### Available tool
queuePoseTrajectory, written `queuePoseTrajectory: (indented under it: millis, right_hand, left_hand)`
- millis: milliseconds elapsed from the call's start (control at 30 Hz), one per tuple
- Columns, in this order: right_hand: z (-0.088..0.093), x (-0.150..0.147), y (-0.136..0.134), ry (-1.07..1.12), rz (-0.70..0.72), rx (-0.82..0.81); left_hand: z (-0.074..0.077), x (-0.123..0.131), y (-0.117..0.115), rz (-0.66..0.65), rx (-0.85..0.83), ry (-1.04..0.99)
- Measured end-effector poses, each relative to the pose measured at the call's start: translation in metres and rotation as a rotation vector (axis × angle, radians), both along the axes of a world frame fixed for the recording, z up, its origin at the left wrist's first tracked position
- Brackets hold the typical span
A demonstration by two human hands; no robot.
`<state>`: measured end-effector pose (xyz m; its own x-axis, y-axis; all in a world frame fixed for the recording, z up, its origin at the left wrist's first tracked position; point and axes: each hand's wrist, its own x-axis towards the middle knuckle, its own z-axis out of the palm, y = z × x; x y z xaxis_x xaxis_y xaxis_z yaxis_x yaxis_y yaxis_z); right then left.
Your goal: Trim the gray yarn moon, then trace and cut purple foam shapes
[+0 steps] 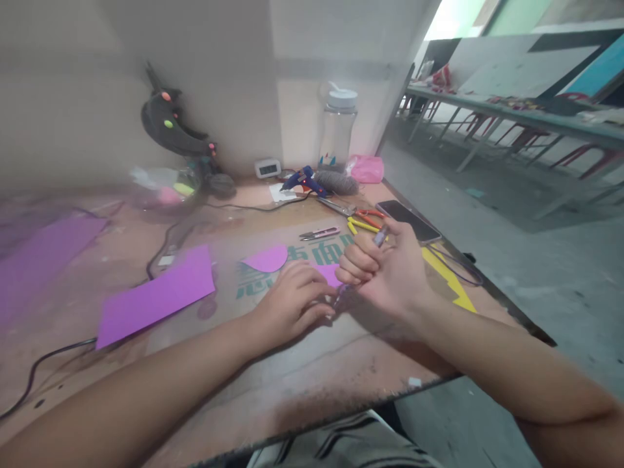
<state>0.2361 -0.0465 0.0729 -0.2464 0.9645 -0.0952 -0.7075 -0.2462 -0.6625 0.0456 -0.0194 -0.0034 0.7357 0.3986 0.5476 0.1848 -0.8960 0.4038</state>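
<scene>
We are looking down at a worktable, with two bare hands meeting just nearer to us than a pair of pink-handled snips, our landmark. The right hand, nearer and to the right of the snips, is clenched around a slim tool, whose end pokes out above the curled fingers. The left hand, nearer and slightly left of the snips, lies palm down with its fingers loosely bent. Blur at the meeting point keeps us from telling whether its fingertips pinch anything, or whether the tool is a pen or a blade. A small purple piece of paper sits on the near side of the snips, partly hidden between the hands. To the near left of the snips lies a half-round purple piece, and farther left a purple rectangle. We judge the paper shaping to be partway along: the half-round has its curved edge, the piece between the hands seems unfinished, and the rectangle, straight-sided, looks unworked. Right of the snips are yellow-and-orange handles and a phone; beyond them, a blue glue gun.
</scene>
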Motion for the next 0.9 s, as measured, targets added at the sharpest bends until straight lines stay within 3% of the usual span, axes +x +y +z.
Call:
queuePoseTrajectory:
  millis: [133, 900]
  right_hand:
    - [-0.0013, -0.0027, -0.0024, 0.024, -0.034, 0.011]
    - [-0.0067, -0.0038, -0.0001, 0.030, -0.008, 0.086]
  left_hand:
    - [0.0016, 0.0000, -0.0052, -0.053, 0.081, -0.033]
    - [0.0013, -0.0005, -0.0081, -0.008, 0.152, 0.001]
